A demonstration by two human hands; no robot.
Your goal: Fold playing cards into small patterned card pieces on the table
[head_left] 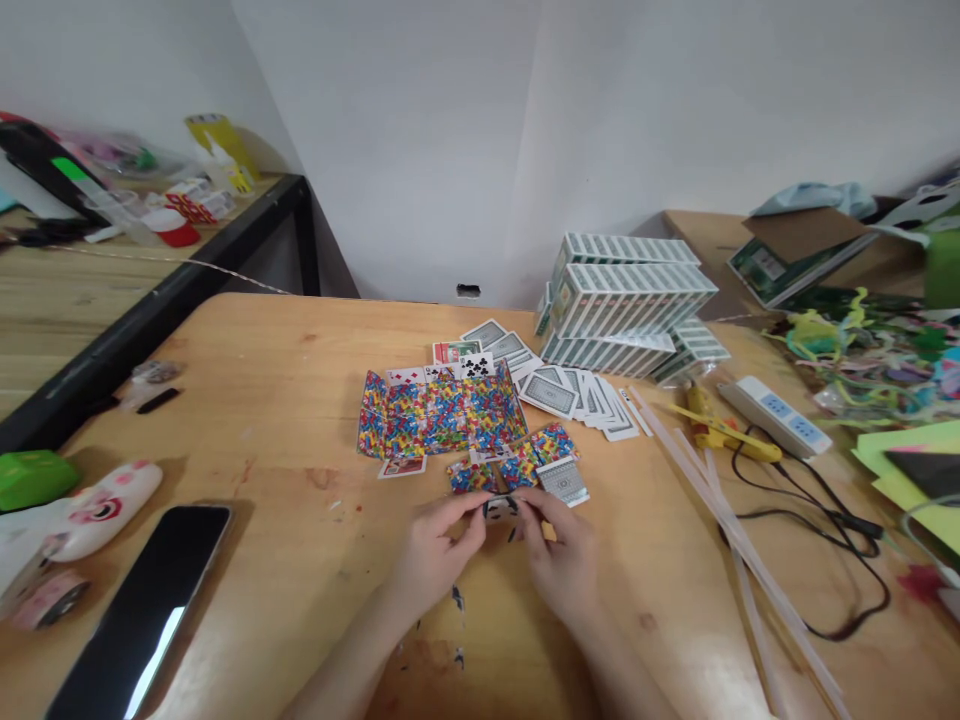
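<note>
Between my two hands, near the middle of the table, is a playing card (500, 508). My left hand (444, 540) pinches its left end and my right hand (556, 545) pinches its right end. Just beyond my fingers lies a smaller colourful patterned strip (551, 443) with a face-down card (564, 482) at its right. Farther back sits a folded piece with the same bright pattern (442, 415), and several face-up cards (477, 366) show along its back edge. One more card (403, 467) pokes out at its front left.
Loose cards (551, 392) spread at the back, before stacked striped card boxes (637, 300). A yellow glue gun (701, 415), power strip (780, 415) and pale glue sticks (739, 540) lie right. A phone (142, 610) and a white pouch-like item (105, 510) lie left.
</note>
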